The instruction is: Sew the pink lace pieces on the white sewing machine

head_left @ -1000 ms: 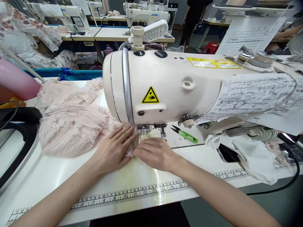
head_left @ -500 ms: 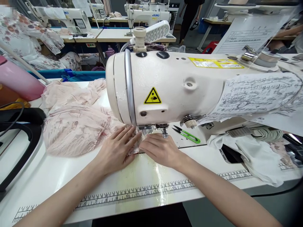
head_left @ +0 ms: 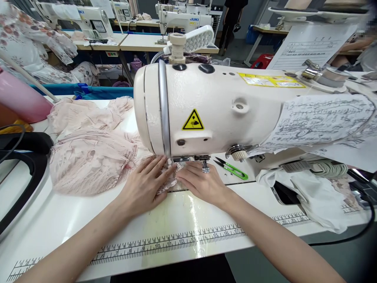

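While my left hand [head_left: 143,188] lies flat on the pink cloth [head_left: 91,161], its fingers slightly spread, my right hand [head_left: 203,181] rests just beside it with the fingers narrow and bent at the cloth's edge; I cannot tell whether they pinch it. The cloth heaps on the left of the surface [head_left: 118,236] and runs right, under my left fingers, to the near side of the machine [head_left: 218,110], below its head. It looks thin, light and soft, so I judge it puckers, slides and snags easily. Flat fingertips near the edge, clear of the needle area, seem the best hold, without tugging the heap. The green snips [head_left: 235,171] lie to the right, beyond my right hand.
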Tool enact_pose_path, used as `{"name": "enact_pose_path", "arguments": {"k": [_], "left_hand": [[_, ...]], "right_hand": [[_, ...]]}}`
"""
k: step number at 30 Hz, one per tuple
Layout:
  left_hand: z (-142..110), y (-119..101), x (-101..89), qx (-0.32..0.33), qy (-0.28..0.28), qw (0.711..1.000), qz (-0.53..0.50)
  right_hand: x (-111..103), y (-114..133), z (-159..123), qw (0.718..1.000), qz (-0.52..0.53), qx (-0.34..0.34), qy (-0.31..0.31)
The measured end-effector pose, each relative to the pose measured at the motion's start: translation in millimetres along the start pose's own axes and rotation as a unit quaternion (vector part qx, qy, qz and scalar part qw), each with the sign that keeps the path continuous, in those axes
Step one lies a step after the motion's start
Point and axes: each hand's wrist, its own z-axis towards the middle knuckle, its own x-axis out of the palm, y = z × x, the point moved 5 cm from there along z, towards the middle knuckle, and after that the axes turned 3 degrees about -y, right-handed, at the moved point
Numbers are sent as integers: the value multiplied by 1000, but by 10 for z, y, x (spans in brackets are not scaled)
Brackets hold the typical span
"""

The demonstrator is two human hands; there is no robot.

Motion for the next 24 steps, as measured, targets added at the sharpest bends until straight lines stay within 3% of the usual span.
{"name": "enact_pose_path", "arguments": {"k": [6, 14, 24], "left_hand": [[28, 25, -12, -5, -4, 1000, 7], [-33, -31, -91, 102, -121, 987, -24], [-36, 43, -93, 60, -113, 991, -38]], "right_hand": [[11, -20, 17, 1000, -6, 3, 11], [84, 64, 23, 998, 55, -40, 10], [152, 137, 60, 999, 39, -31, 0]]}}
